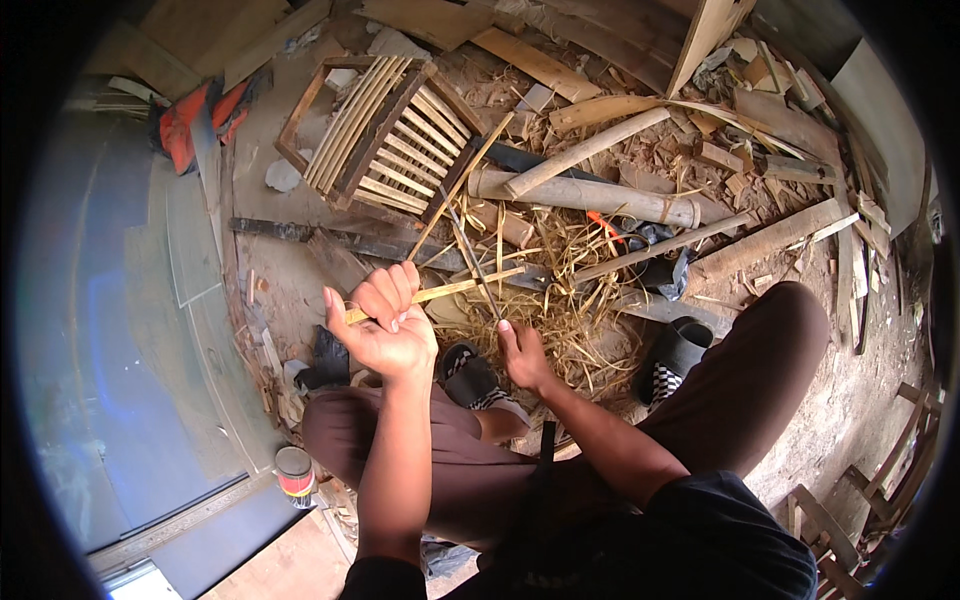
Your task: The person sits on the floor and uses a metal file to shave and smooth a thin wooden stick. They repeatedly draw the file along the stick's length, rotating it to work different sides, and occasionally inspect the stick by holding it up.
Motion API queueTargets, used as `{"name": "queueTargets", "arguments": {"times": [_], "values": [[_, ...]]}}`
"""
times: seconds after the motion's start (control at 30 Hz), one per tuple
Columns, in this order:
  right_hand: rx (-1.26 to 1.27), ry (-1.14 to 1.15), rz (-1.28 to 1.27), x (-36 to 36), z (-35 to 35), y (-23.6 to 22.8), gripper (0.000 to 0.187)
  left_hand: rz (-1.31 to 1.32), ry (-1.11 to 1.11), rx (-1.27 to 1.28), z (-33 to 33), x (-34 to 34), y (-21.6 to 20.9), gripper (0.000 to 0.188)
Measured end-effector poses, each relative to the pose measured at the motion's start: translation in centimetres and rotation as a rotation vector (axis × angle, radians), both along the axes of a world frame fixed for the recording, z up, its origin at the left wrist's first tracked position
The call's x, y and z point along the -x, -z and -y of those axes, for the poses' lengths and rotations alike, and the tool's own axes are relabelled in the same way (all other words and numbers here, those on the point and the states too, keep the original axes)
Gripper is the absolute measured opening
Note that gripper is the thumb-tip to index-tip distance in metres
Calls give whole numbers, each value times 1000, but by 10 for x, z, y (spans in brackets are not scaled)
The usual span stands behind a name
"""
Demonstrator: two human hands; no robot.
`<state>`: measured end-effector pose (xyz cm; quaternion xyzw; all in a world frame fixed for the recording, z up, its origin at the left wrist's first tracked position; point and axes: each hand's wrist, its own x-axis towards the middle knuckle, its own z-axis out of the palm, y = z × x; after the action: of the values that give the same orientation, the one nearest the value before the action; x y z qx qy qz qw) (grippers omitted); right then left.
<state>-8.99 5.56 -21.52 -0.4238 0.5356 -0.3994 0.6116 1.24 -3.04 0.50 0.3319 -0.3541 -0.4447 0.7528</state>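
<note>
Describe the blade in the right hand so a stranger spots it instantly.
Find the slatted wooden frame near the top. Below it, beside the curly yellow shavings, is the right hand. The blade points up from it, slim and grey among yellow strips.

1. A small can (297,486) with a red band stands beside a big blue-gray sheet (130,300) on the left.
2. A red and black bundle (182,135) lies near the sheet's far end.
3. A brown wooden frame (385,130) has pale slats.
4. A flat stick (590,150) lies across a fat round pole (625,203).
5. Wood scraps (718,156) cover the ground at the top right.
</note>
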Motion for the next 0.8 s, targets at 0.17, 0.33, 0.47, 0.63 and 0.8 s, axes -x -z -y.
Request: {"name": "queueTargets", "arguments": {"times": [0.17, 0.33, 0.47, 0.63, 0.8], "values": [[-100, -119, -229, 14, -15, 26, 62, 26, -52, -8, 4, -19, 3, 62], [-118, -108, -242, 1, -14, -8, 61, -53, -163, -50, 0, -42, 3, 61], [-161, -88, -296, 3, -13, -14, 64, -31, -112, -44, -10, -21, 3, 61], [-290, -166, -346, 13, 0, -10, 70, -47, -152, -40, -8, -29, 2, 60], [-69, -6, -279, 7, -20, -10, 70, -32, -92, -29, -5, -7, -2, 61]]}}
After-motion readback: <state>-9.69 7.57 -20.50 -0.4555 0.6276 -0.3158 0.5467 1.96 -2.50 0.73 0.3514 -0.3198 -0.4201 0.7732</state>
